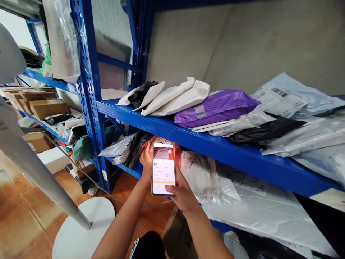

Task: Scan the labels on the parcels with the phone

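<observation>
Both hands were closed on the phone (163,169), which stood upright between them with its screen lit. The left hand (145,163) gripped its left edge and the right hand (183,196) its lower right corner. Just beyond it an orange parcel (177,154) lay on the lower shelf (135,171).

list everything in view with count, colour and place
shelving rack: one, blue, across the frame
white mailers: several, white, upper shelf left
purple parcel: one, purple, upper shelf middle
black bag: one, black, right of purple parcel
pale parcels: several, grey-blue, upper shelf right
cardboard boxes: several, brown, far left
stand base: one, white, floor at left
phone: one, lit screen, before lower shelf
left hand: one, holds phone's left edge
right hand: one, holds phone's lower right
</observation>
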The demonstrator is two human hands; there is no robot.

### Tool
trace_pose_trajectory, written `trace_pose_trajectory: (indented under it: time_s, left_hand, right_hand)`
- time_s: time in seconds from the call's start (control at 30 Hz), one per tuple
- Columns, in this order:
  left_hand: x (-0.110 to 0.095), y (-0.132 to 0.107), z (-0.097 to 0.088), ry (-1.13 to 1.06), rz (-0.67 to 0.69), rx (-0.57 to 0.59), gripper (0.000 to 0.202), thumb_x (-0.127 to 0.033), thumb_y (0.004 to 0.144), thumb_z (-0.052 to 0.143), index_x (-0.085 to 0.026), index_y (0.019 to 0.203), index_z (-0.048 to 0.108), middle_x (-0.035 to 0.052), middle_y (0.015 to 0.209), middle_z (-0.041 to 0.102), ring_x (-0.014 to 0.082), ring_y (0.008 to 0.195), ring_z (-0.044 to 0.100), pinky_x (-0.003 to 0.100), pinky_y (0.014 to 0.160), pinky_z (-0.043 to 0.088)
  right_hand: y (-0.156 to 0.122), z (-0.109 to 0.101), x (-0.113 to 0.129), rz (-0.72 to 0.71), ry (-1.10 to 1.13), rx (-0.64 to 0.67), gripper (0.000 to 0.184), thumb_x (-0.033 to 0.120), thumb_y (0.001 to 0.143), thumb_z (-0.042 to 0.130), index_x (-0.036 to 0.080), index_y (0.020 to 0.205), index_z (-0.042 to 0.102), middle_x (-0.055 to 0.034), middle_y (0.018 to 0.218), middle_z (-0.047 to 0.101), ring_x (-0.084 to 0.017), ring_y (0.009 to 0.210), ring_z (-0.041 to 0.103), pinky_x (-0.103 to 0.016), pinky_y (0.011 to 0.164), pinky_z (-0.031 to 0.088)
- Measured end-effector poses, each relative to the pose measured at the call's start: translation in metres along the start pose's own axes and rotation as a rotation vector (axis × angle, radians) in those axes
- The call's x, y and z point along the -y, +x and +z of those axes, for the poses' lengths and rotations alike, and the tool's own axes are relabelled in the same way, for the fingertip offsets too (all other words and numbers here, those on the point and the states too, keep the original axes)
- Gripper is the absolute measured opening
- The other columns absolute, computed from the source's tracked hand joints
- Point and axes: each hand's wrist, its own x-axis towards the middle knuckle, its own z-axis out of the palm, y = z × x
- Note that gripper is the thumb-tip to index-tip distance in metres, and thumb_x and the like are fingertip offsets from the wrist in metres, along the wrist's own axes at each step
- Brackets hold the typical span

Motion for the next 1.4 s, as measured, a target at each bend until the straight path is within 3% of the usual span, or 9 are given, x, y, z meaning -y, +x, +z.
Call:
trace_pose_trajectory:
  time_s: [0.13, 0.27, 0.37, 0.53, 0.73, 0.93, 1.03, 1.13, 1.4]
  left_hand:
    - [-0.012, -0.024, -0.030, 0.082, 0.193, 0.027, 0.037, -0.035, 0.086, 0.060, -0.033, 0.123, 0.062, 0.0058, 0.130, 0.062, 0.0302, 0.124, 0.052, 0.052, 0.107, 0.038]
    - [-0.027, -0.028, -0.055, 0.180, 0.458, -0.186, 0.036, -0.030, 0.089, 0.059, -0.023, 0.124, 0.062, 0.0115, 0.121, 0.064, 0.0255, 0.116, 0.057, 0.043, 0.104, 0.044]
    - [-0.029, -0.022, -0.056, 0.227, 0.533, -0.181, 0.038, -0.023, 0.093, 0.054, -0.019, 0.130, 0.057, 0.0120, 0.117, 0.064, 0.0211, 0.112, 0.059, 0.035, 0.096, 0.050]
    - [-0.014, -0.008, -0.051, 0.314, 0.697, -0.273, 0.024, -0.012, 0.090, 0.053, -0.025, 0.100, 0.072, 0.0073, 0.113, 0.065, 0.0216, 0.114, 0.058, 0.037, 0.097, 0.050]
    - [-0.011, 0.018, -0.067, 0.519, 0.512, -0.165, 0.032, -0.013, 0.091, 0.048, -0.017, 0.117, 0.066, 0.0116, 0.119, 0.067, 0.0284, 0.123, 0.054, 0.045, 0.104, 0.044]
    - [-0.023, 0.025, -0.093, 0.789, 0.360, -0.084, 0.043, -0.025, 0.082, 0.064, -0.030, 0.125, 0.061, 0.0069, 0.146, 0.049, 0.0463, 0.138, 0.032, 0.068, 0.105, 0.030]
    - [-0.021, 0.036, -0.101, 0.868, 0.242, 0.106, 0.052, -0.017, 0.085, 0.057, -0.035, 0.133, 0.053, 0.0103, 0.131, 0.058, 0.0366, 0.114, 0.057, 0.051, 0.088, 0.049]
    - [-0.015, 0.050, -0.106, 0.897, 0.216, 0.241, 0.051, -0.014, 0.090, 0.043, -0.036, 0.136, 0.049, 0.0079, 0.107, 0.061, 0.0246, 0.090, 0.064, 0.033, 0.066, 0.050]
    - [-0.023, 0.088, -0.125, 0.827, 0.094, 0.331, 0.017, -0.028, 0.085, 0.054, -0.025, 0.090, 0.070, 0.0028, 0.093, 0.060, 0.0170, 0.071, 0.062, 0.028, 0.054, 0.031]
  right_hand:
    - [-0.034, -0.011, -0.003, 0.016, 0.150, -0.026, 0.083, 0.017, 0.054, 0.077, 0.030, 0.133, 0.054, -0.0092, 0.124, 0.070, -0.035, 0.106, 0.069, -0.045, 0.081, 0.056]
    - [-0.069, -0.030, -0.008, 0.093, 0.246, -0.103, 0.076, 0.026, 0.055, 0.081, 0.034, 0.128, 0.059, -0.0108, 0.119, 0.073, -0.037, 0.098, 0.071, -0.046, 0.074, 0.056]
    - [-0.083, -0.040, -0.013, 0.118, 0.243, -0.155, 0.080, 0.032, 0.056, 0.084, 0.036, 0.131, 0.055, -0.0130, 0.113, 0.075, -0.036, 0.099, 0.071, -0.045, 0.075, 0.055]
    - [-0.083, -0.044, -0.016, 0.124, 0.181, -0.122, 0.106, 0.035, 0.060, 0.083, 0.029, 0.150, 0.028, -0.0169, 0.114, 0.074, -0.036, 0.098, 0.071, -0.044, 0.074, 0.054]
    - [-0.074, -0.045, -0.018, 0.155, 0.137, -0.075, 0.118, 0.035, 0.063, 0.082, 0.029, 0.154, 0.008, -0.0169, 0.117, 0.073, -0.037, 0.098, 0.071, -0.047, 0.077, 0.053]
    - [-0.042, -0.025, -0.020, 0.193, 0.186, -0.050, 0.111, 0.031, 0.064, 0.081, 0.032, 0.153, 0.014, -0.0134, 0.127, 0.069, -0.036, 0.102, 0.070, -0.047, 0.080, 0.054]
    - [-0.025, -0.006, -0.024, 0.168, 0.146, 0.005, 0.100, 0.034, 0.065, 0.080, 0.027, 0.150, 0.026, -0.0164, 0.136, 0.062, -0.038, 0.107, 0.068, -0.051, 0.090, 0.050]
    - [-0.017, 0.010, -0.031, 0.208, 0.118, 0.067, 0.088, 0.032, 0.066, 0.078, 0.025, 0.143, 0.037, -0.0161, 0.133, 0.065, -0.038, 0.103, 0.070, -0.053, 0.093, 0.049]
    - [0.029, 0.052, -0.004, 0.304, -0.055, 0.098, 0.063, 0.018, 0.071, 0.068, 0.023, 0.130, 0.047, -0.0108, 0.109, 0.076, -0.032, 0.087, 0.076, -0.047, 0.081, 0.056]
